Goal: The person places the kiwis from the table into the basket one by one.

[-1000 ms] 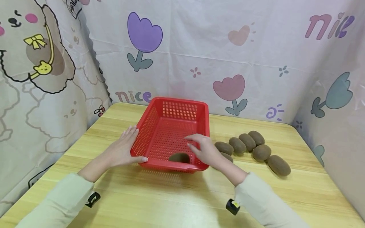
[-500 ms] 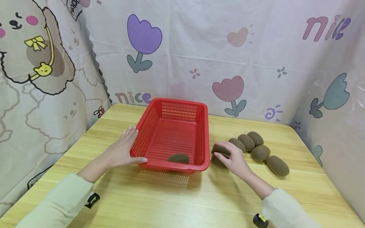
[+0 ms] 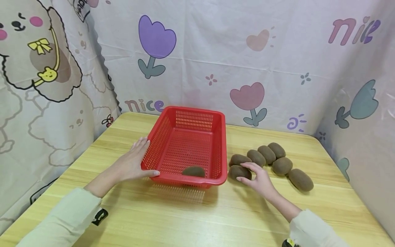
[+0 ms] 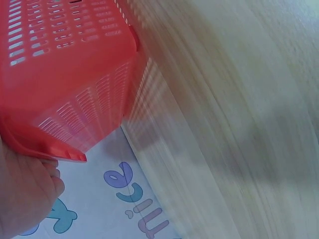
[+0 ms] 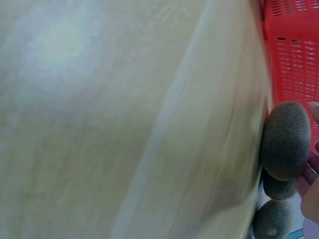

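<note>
The pale yellow wooden table [image 3: 191, 219] carries everything, and printed cloth sheets with tulips and a cartoon dog [image 3: 216, 58] stand behind it and at both sides.

The red perforated plastic basket [image 3: 188, 118] stands on the table just beyond the fingers of the left hand [image 3: 134, 164]. This hand lies flat against the left outer wall of the basket, with the fingers straight and close together along the wall and the thumb stretched along the near rim. The left wrist view shows the same red wall and rim directly beside the fingers.

Inside the basket, one brown fuzzy oval kiwi [image 3: 193, 171] lies on the floor at the near wall, between the two hands and to the right of the left thumb tip.

The right hand [image 3: 260, 180] rests on the table to the right of the basket. Its fingers are gently curved and a little apart, and the fingertips touch the nearest brown fuzzy kiwi on the table [image 3: 239, 172], which lies just beside the right wall of the basket. They are laid on the fruit but do not close around it. The right wrist view shows this kiwi directly at the fingertips.

Five more brown kiwis [image 3: 271, 159] lie in a loose group beyond and to the right of these fingers, some touching each other.
</note>
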`<act>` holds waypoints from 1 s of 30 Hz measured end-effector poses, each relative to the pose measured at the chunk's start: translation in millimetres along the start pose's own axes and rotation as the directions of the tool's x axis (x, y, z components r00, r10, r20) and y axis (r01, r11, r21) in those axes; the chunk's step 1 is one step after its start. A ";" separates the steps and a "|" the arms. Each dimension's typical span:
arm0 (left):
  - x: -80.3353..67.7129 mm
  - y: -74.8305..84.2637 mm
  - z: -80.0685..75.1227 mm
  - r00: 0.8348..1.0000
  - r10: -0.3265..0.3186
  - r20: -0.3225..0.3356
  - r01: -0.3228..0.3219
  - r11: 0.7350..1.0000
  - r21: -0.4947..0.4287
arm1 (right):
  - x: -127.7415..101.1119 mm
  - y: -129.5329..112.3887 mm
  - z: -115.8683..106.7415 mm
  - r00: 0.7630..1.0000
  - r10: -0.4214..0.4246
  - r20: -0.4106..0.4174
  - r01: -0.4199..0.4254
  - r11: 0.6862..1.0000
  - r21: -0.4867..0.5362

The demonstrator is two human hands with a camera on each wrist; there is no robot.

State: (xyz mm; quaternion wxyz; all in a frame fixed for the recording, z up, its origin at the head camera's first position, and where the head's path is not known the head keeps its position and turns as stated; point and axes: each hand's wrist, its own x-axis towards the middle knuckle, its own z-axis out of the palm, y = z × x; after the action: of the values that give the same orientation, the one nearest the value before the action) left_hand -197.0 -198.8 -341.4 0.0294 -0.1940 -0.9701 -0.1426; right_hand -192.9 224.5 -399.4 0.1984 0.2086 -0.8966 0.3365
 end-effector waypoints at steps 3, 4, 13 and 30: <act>0.4 0.5 -0.3 1.000 0.003 0.001 -0.003 1.000 -0.005 | -1.7 1.0 1.3 1.000 0.018 0.022 -0.018 1.000 -0.001; 0.5 0.9 -0.6 1.000 0.001 0.002 -0.001 1.000 -0.007 | -2.0 1.3 1.5 0.999 0.021 0.029 -0.021 1.000 0.000; 1.6 1.3 -0.2 1.000 0.005 0.004 -0.005 1.000 -0.003 | -3.0 5.7 3.0 0.997 0.022 0.079 -0.022 1.000 0.000; 0.1 -0.1 0.3 1.000 0.003 0.002 -0.003 1.000 -0.006 | -3.2 5.1 4.8 0.994 0.041 0.102 -0.039 0.999 -0.022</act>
State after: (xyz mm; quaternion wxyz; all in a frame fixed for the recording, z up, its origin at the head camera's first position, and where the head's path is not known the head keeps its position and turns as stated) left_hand -197.2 -198.8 -341.7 0.0281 -0.1958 -0.9694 -0.1451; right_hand -193.9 225.6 -407.0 0.1474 0.2055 -0.9130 0.3203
